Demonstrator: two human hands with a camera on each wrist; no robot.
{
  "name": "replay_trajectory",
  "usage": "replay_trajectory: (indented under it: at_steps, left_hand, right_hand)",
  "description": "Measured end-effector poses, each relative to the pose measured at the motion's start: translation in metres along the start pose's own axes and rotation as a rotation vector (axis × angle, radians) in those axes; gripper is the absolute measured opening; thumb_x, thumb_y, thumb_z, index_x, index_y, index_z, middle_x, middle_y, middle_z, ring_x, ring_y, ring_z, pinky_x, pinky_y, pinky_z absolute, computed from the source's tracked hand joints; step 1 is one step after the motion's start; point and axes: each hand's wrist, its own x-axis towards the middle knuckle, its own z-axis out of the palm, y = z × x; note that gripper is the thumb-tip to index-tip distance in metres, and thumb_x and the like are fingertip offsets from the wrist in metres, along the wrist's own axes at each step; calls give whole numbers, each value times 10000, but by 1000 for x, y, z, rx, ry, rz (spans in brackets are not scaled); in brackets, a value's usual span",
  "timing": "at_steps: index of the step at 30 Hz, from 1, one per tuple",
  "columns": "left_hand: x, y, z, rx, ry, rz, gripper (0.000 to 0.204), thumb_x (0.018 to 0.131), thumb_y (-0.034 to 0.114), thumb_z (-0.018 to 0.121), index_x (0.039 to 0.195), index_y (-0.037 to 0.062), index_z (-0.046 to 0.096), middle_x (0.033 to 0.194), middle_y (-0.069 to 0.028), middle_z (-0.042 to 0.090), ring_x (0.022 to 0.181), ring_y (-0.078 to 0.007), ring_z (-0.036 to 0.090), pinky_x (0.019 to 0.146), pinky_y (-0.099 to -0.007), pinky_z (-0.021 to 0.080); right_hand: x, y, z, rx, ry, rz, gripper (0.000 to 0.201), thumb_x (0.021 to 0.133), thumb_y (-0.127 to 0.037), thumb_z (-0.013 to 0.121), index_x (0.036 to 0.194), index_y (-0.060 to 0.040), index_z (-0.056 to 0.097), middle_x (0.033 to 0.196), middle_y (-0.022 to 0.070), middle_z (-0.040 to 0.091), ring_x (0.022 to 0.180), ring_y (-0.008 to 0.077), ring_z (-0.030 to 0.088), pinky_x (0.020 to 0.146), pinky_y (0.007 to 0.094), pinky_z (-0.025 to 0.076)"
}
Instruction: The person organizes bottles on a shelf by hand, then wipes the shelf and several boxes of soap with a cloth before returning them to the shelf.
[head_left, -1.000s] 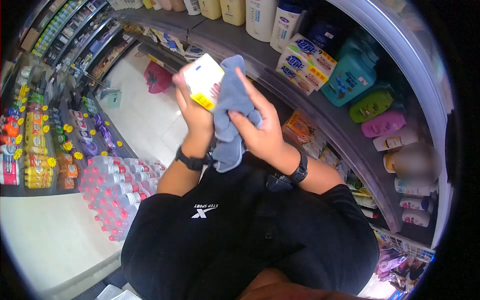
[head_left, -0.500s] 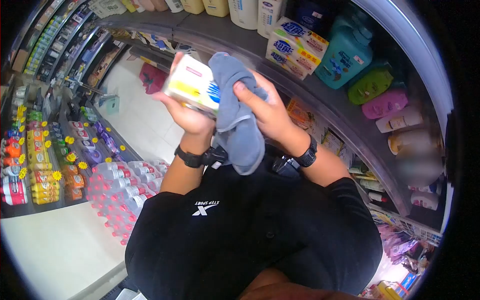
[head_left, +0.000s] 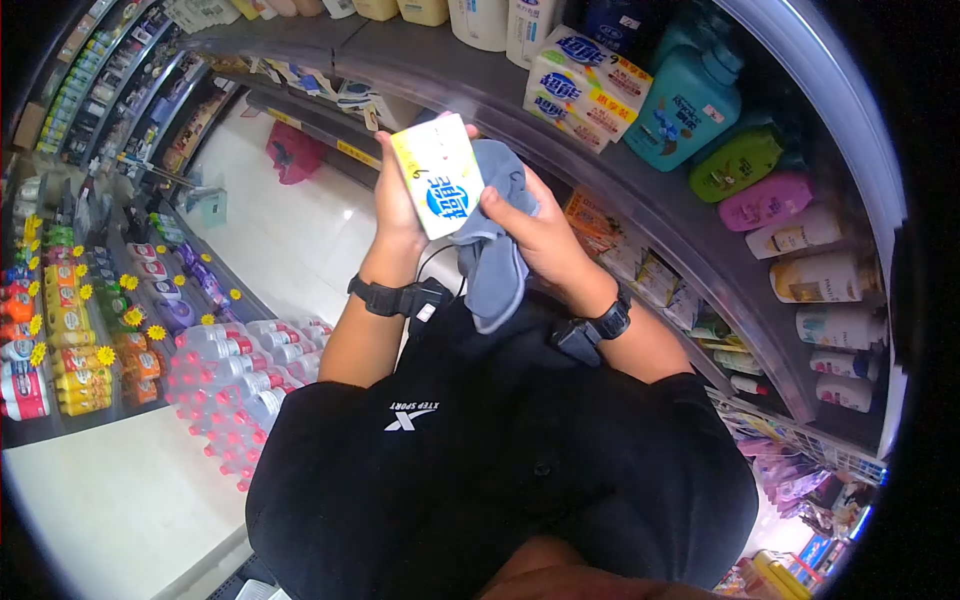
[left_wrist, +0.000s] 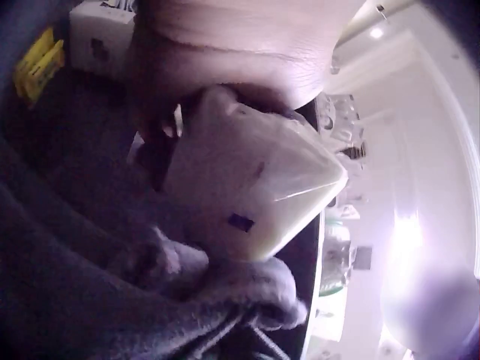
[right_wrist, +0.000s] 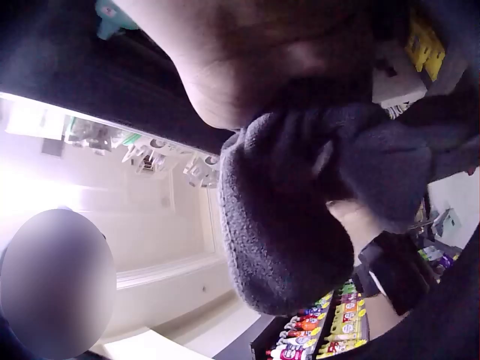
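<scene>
left hand [head_left: 398,205]: we see its fingers wrapped round the back of the soap pack [head_left: 438,174], holding it upright at chest height in front of the shelf [head_left: 640,215]; thumb side hidden behind the pack.
right hand [head_left: 535,235]: we see the fingers curled round a bunched grey cloth [head_left: 495,255]; the thumb presses the cloth against the pack's right edge.
soap pack: white and yellow wrap with a blue logo, printed face turned toward us. In the left wrist view the pack [left_wrist: 251,191] sits under the palm with the cloth [left_wrist: 210,289] bunched just below it, touching.
cloth: one end at the pack, the rest hanging down toward the wrist straps. The right wrist view shows a thick fold [right_wrist: 281,225] under the hand.
progress: we judge wiping is mid-way. The face we see looks clean; we cannot tell about the back and ends. The pack is not yet back on the shelf.
around: matching soap packs [head_left: 585,85] stacked on the shelf, a teal bottle [head_left: 685,105] beside them, green and pink bottles further right, bundled water bottles [head_left: 240,385] on the floor to the left.
in the way: we see nothing between the pack and the shelf; the gap by the stacked packs looks tight.
</scene>
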Motion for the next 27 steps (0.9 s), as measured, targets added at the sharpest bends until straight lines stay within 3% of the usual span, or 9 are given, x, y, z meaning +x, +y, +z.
replay_trajectory:
  at_steps: [4,7,11,12,16,18,21,23,27]
  left_hand:
    - [2,-1,-7,151,79,-63,819,1071,647,316,1432,-56,531,1294,-261,674,1029,-286,718,905,-354,582]
    - [5,6,-13,650,192,-94,702,1096,580,375,1144,-47,686,941,-121,756,864,-185,736,795,-318,584]
    - [-8,-17,-16,676,166,59,501,1104,410,498,1318,-39,546,1168,-131,702,985,-123,685,843,-291,553]
    - [-14,-26,-16,895,72,183,481,1072,305,593,1403,-19,461,1238,-114,665,1045,-109,660,867,-291,550]
    - [-32,-29,-22,620,67,-127,481,1037,184,659,1438,-11,478,1301,-89,650,1146,-127,623,982,-308,512]
    - [-26,-22,-48,663,-38,-178,498,1029,187,672,1444,-13,482,1300,-91,654,1137,-129,629,978,-307,515]
    - [-7,-30,-88,674,-138,-196,595,969,216,758,1447,-29,501,1265,-94,675,1105,-139,647,962,-300,524]
    - [20,-34,-116,1088,-220,-237,696,906,239,824,1449,-48,498,1265,-119,684,1118,-163,649,975,-317,521]
    - [78,-34,-86,1513,-411,-235,776,855,399,835,1431,-26,533,1338,-225,663,1205,-301,655,1040,-362,494]
  right_hand:
    - [2,10,-4,-49,-31,31,482,962,-117,751,1384,-10,545,1233,47,679,1142,117,626,1019,306,493]
    - [2,21,-10,-67,-41,80,435,968,-129,743,1346,-5,567,1221,47,688,1114,117,640,1002,310,504]
    - [14,48,-29,-129,115,29,355,1005,-187,699,1281,15,604,1187,57,710,1099,118,651,981,314,512]
    - [17,51,-35,-129,118,31,355,1005,-187,699,1281,15,604,1187,57,710,1099,118,651,981,314,512]
    - [19,49,-44,-634,270,-16,504,977,-326,720,1300,42,599,1203,173,712,1116,252,680,1006,359,502]
    - [20,66,-64,-999,394,-111,720,911,-459,757,1373,57,561,1297,299,648,1208,405,640,1066,416,470]
    - [11,53,-72,-998,319,31,773,921,-492,731,1402,80,533,1360,322,606,1278,421,597,1099,427,449]
    - [3,70,-100,-1057,298,141,806,924,-502,720,1441,76,503,1393,327,585,1316,430,572,1123,427,433]
    - [-19,74,-108,-1114,223,268,840,915,-517,721,1502,28,466,1467,320,532,1391,426,507,1168,424,386]
